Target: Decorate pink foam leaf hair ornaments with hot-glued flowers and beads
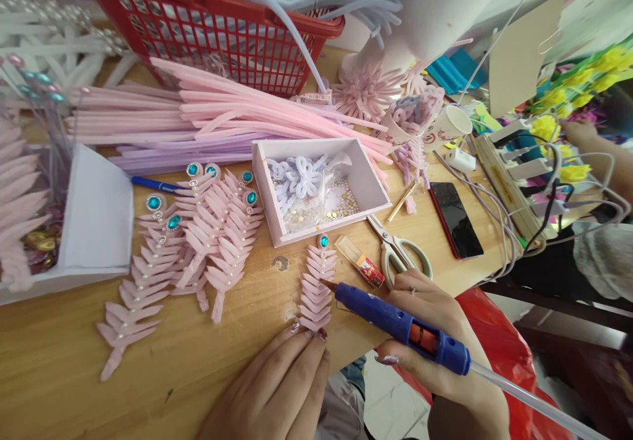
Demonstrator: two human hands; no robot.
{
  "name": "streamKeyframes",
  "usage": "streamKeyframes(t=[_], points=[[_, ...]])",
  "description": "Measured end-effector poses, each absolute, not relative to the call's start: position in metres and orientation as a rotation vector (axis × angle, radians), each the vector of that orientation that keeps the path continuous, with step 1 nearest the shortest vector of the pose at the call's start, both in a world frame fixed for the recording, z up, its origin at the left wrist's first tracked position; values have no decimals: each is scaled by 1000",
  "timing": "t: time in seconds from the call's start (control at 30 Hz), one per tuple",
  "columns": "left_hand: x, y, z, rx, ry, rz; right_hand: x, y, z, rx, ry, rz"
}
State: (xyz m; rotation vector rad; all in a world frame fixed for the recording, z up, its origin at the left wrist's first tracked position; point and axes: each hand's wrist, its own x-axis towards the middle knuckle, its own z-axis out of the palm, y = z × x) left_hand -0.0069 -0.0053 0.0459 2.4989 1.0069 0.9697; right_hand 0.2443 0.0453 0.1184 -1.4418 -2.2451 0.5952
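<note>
My right hand [445, 334] is closed around a blue hot glue gun [380, 311], with a clear glue stick [524, 394] sticking out of its back. The gun's nozzle is at the right edge of a pink chenille feather [317, 282], near its middle; I cannot tell whether they touch. A turquoise gem [323, 241] sits at the feather's far tip. The fingertips of my left hand [281, 387] pinch the feather's lower end against the wooden table. To the left lie several similar pink feathers [143, 295] with turquoise gems and small pearls along their stems.
Beyond the feather is a white box [274, 225] of beads and pale chenille flowers. Scissors [403, 255], a small labelled case [363, 265] and a phone [455, 219] lie right. Pink chenille stems [237, 107] and a red basket [222, 37] stand behind. Another person's arm [598, 156] shows right.
</note>
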Motion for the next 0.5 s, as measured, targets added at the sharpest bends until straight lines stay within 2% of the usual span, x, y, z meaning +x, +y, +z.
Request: streamKeyframes(t=[0.5], points=[[-8,-6,48,2535,999,943,243,44,119,-1429,-2231,597]])
